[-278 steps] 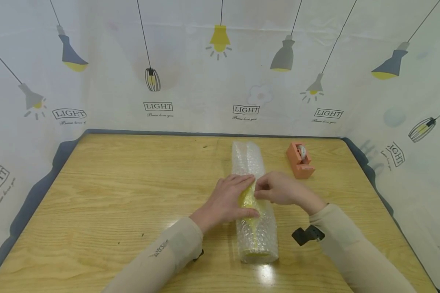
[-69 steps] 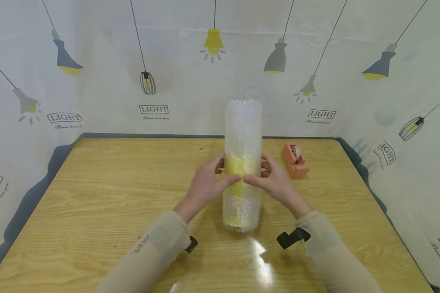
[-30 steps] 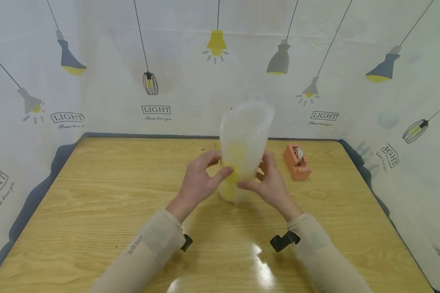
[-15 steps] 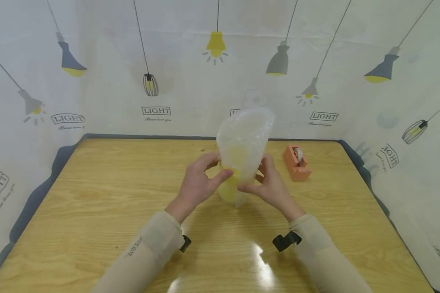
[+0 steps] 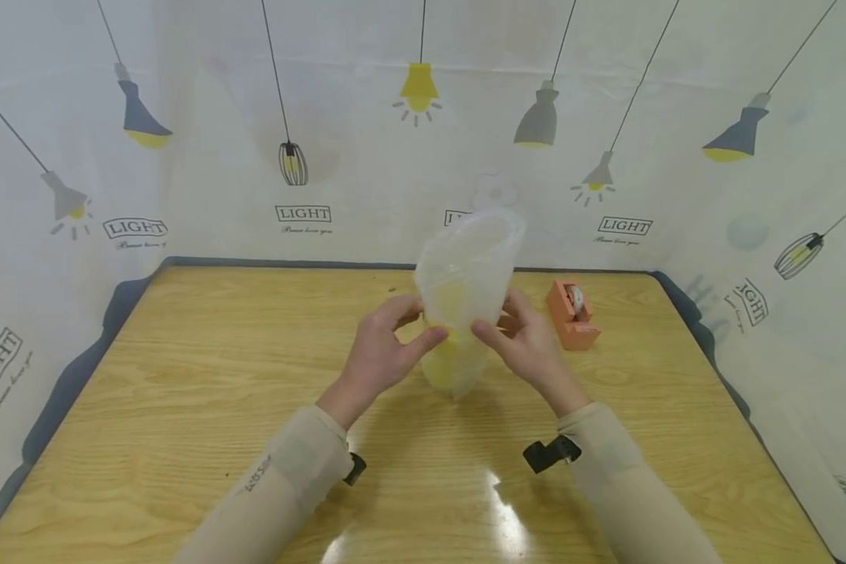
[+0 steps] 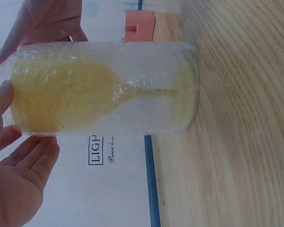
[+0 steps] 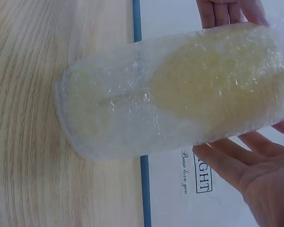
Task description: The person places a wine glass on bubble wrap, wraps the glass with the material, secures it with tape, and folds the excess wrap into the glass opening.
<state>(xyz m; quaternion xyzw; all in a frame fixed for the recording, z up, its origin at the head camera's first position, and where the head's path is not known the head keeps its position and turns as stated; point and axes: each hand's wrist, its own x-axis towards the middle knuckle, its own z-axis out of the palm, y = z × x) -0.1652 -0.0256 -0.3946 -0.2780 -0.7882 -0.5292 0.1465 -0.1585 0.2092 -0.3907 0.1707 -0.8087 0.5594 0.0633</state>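
A yellow wine glass [image 6: 61,94] stands upright inside a sleeve of bubble wrap [image 5: 475,254], its foot end down at the tabletop. The wrap's loose upper end rises above the bowl and leans a little to the right in the head view. My left hand [image 5: 384,345] holds the wrapped glass from the left, thumb on the near face and fingers behind. From the right, my right hand [image 5: 529,345] grips it the same way, its thumb [image 5: 489,333] against the wrap. In the right wrist view, the bowl and stem [image 7: 217,78] show blurred through the bubbles.
An orange tape dispenser [image 5: 573,315] with a roll of clear tape stands to the right of the wrapped glass. The wooden table [image 5: 254,352] has a dark-edged back border, and a lamp-printed cloth [image 5: 366,117] hangs around it.
Earlier the wrapped glass lay on the table, then was lifted and stood up between both hands. Over the last half second my right thumb has moved up along the wrap.
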